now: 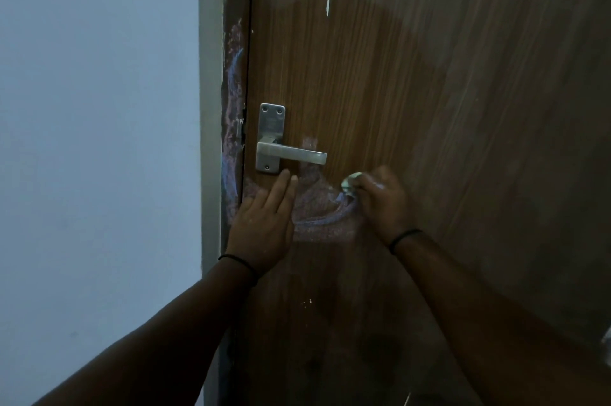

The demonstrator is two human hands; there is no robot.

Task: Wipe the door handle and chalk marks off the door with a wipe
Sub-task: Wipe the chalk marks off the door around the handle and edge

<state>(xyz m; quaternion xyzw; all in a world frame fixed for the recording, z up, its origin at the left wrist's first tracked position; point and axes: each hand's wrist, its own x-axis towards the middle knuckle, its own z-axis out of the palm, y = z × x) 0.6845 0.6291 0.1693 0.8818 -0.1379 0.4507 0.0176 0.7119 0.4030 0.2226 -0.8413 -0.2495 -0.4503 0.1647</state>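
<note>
Left hand is laid flat and released on the door, just under the handle | right hand is clenched on a crumpled wipe | chalk marks are smeared between both hands

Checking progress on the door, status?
Right hand grip shut on wipe, scrubbing chalk marks. Left hand flat on door. Handle unobstructed.
</note>
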